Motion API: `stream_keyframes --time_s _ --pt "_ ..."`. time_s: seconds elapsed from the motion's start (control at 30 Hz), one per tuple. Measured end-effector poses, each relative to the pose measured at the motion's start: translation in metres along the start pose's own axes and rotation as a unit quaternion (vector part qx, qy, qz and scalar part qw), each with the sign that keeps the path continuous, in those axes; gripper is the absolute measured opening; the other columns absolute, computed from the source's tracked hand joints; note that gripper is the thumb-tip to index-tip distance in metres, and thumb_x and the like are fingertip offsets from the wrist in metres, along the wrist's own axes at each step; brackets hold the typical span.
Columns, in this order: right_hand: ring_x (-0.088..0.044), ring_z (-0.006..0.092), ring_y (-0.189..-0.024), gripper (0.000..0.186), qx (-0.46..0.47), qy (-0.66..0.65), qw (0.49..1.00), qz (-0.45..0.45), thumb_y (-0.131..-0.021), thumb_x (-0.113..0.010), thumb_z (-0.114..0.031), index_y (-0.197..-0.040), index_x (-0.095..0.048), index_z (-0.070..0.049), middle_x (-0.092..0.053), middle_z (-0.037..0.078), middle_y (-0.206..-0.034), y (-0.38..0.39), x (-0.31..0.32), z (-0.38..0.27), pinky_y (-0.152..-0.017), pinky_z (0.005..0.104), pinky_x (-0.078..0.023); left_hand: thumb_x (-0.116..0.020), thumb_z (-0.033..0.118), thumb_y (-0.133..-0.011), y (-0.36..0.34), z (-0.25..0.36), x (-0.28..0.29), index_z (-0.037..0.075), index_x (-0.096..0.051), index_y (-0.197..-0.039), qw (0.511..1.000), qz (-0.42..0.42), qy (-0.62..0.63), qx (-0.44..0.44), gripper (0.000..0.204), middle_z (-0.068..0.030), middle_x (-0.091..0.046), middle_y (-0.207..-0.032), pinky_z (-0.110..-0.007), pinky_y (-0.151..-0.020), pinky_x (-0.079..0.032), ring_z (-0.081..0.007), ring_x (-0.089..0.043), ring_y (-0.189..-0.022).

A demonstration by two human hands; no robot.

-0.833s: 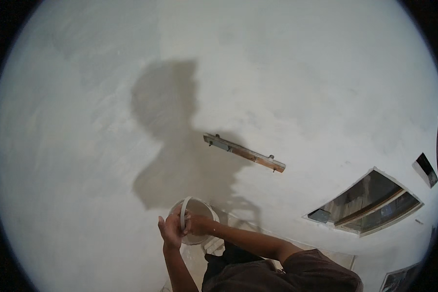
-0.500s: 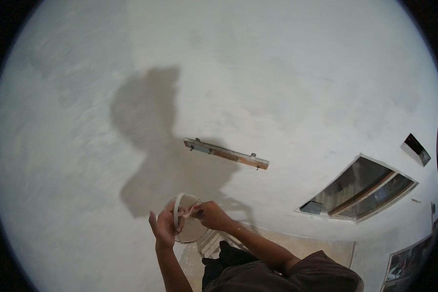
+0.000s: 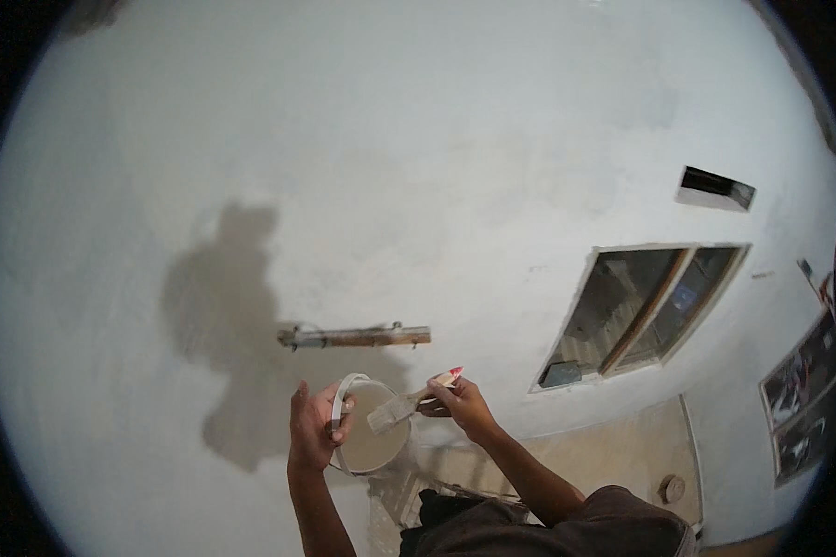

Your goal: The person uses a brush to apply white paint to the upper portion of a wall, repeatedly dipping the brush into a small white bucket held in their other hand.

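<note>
My left hand (image 3: 314,429) grips the rim of a small white bucket (image 3: 370,436) filled with pale grey-beige paint or plaster, holding it up before a white plastered wall (image 3: 390,186). My right hand (image 3: 464,407) holds a flat paintbrush (image 3: 409,403) by its light handle with a red tip. The brush bristles, coated in the pale mix, rest over the bucket's mouth. A wooden bar (image 3: 355,336) is fixed to the wall just above the bucket.
A framed window opening (image 3: 641,311) sits in the wall to the right, with a small dark vent hole (image 3: 715,186) above it. My shadow (image 3: 232,325) falls on the wall at left. Tiled floor (image 3: 613,464) shows below right.
The view has swung, so the wall bar and window now sit higher and more level. My right hand has lifted the brush out over the bucket, where earlier it was down at the bucket.
</note>
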State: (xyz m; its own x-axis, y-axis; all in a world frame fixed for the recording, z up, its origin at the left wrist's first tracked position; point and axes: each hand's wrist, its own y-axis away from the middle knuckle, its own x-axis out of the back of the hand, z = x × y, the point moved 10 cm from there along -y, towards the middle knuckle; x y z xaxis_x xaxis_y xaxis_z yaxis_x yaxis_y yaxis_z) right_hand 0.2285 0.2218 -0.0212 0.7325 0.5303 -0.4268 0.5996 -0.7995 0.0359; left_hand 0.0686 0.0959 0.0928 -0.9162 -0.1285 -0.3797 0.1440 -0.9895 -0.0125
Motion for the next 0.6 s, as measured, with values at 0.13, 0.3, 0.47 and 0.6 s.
stream_keyframes --time_s 0.13,0.3,0.47,0.6 --pt "-0.071 0.0224 -0.089 0.03 0.032 -0.025 0.998 0.05 -0.1 -0.06 -0.023 -0.11 -0.059 0.006 -0.067 0.015 -0.1 0.026 0.044 -0.028 -0.082 0.0342 -0.063 -0.031 0.075 -0.092 -0.031 -0.013 -0.045 -0.005 -0.052 -0.122 0.995 -0.093 -0.015 0.031 0.088 0.0 -0.051 -0.085 -0.02 -0.041 -0.022 -0.0063 -0.035 -0.048" --pt "-0.071 0.022 -0.089 0.028 0.073 -0.094 0.986 0.118 -0.098 -0.063 -0.02 -0.11 -0.06 0.004 -0.067 0.014 -0.101 0.059 0.116 -0.067 -0.085 0.0336 -0.063 -0.027 0.073 -0.093 -0.075 -0.022 -0.12 -0.012 -0.048 -0.131 0.986 -0.15 -0.042 0.063 0.095 0.0003 -0.051 -0.085 -0.019 -0.038 -0.019 -0.0046 -0.03 -0.046" --pt "-0.071 0.0217 -0.088 0.014 0.153 -0.129 0.963 0.182 -0.097 -0.062 -0.011 -0.105 -0.061 0.0 -0.068 0.01 -0.096 0.092 0.172 -0.119 -0.081 0.0364 -0.062 -0.026 0.066 -0.097 -0.101 -0.01 -0.18 -0.007 -0.051 -0.122 0.969 -0.233 -0.023 0.079 0.081 0.0007 -0.046 -0.087 -0.019 -0.04 -0.021 -0.0043 -0.029 -0.047" --pt "-0.07 0.0199 -0.086 0.011 0.232 -0.147 0.936 0.221 -0.098 -0.059 -0.008 -0.106 -0.06 0.0 -0.069 0.009 -0.097 0.109 0.206 -0.165 -0.08 0.0348 -0.061 -0.027 0.066 -0.097 -0.124 -0.006 -0.221 -0.006 -0.052 -0.112 0.954 -0.279 -0.019 0.11 0.077 0.0007 -0.045 -0.086 -0.019 -0.039 -0.02 -0.0039 -0.028 -0.048"
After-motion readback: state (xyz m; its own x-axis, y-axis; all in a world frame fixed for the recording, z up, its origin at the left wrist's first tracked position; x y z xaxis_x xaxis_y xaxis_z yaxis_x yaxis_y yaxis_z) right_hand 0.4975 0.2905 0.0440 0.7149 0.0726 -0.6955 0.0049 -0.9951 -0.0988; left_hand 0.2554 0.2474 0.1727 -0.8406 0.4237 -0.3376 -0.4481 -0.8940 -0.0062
